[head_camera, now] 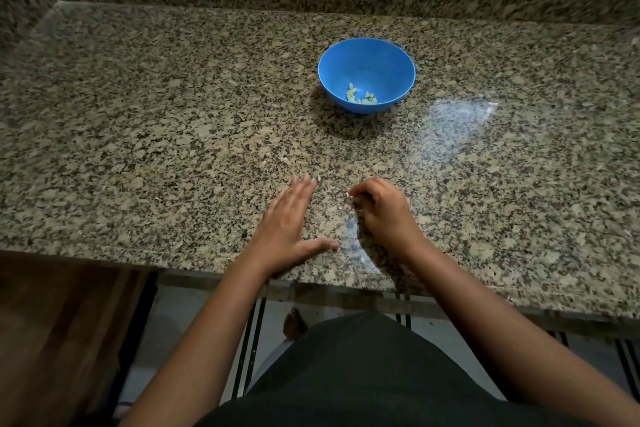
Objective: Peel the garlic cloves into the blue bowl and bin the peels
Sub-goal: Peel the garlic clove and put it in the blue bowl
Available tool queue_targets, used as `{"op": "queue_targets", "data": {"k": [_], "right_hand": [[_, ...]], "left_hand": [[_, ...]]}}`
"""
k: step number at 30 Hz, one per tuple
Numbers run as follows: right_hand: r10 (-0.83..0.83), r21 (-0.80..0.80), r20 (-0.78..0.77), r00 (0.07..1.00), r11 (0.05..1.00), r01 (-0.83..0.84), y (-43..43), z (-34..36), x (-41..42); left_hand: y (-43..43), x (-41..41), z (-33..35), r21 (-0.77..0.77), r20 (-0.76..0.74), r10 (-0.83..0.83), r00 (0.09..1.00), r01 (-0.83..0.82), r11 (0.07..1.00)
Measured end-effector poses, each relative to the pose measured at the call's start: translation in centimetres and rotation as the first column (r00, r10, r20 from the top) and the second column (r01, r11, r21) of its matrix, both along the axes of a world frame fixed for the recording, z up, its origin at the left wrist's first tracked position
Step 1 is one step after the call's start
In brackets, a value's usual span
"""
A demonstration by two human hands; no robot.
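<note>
**Hands at the front edge of the bench, cloves in the bowl**

Bench (173, 132): speckled granite, with a raised lip along the back edge.

Blue bowl (367, 61): upright, about midway between the left and right edges and nearer the back edge than the front. Well apart from both hands.

Garlic cloves (360, 98): a small cluster of pale peeled pieces in the bottom of the bowl, against the wall nearest the front edge.

Left hand (289, 225): palm down, flat on the bench close to the front edge. Its fingers (304, 188) are straight and together, pointing toward the back edge, thumb spread out to the side. It holds nothing.

Right hand (379, 210): just beside the left, near the front edge. Its fingers (363, 188) are curled inward, and the tips pinch small pale peel scraps (349, 195). What lies inside the curled palm is hidden.

Hands are close together but not touching.
</note>
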State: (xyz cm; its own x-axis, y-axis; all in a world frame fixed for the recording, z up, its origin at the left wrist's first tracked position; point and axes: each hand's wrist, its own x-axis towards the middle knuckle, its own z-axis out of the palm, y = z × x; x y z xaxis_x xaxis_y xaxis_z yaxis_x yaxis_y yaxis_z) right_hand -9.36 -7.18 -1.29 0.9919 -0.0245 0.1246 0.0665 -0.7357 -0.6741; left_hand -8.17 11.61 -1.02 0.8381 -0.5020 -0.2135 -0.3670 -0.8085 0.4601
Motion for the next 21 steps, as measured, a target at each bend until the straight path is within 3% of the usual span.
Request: {"op": "queue_targets", "data": {"k": [4,8,11,21], "right_hand": [[-0.008,0.032,-0.023,1.000,0.999,0.009,-0.1,0.6,-0.2],[-0.069,0.146,-0.106,0.992,0.986,0.084,-0.3,1.3,-0.5],[-0.120,0.277,-0.218,0.968,0.944,0.180,-0.7,1.9,-0.5],[-0.257,0.415,-0.325,0.910,0.826,0.382,-2.9,2.7,-0.9]], "left_hand": [[-0.2,0.5,0.4,-0.130,-0.088,0.048,0.995,-0.059,0.990],[0.3,0.1,-0.2,0.085,-0.042,-0.076,0.996,0.080,0.993],[-0.9,0.0,-0.7,0.099,0.035,-0.045,0.998,0.042,0.994],[-5.4,-0.3,-1.4,-0.217,0.222,-0.012,0.975,0.062,0.974]]}}
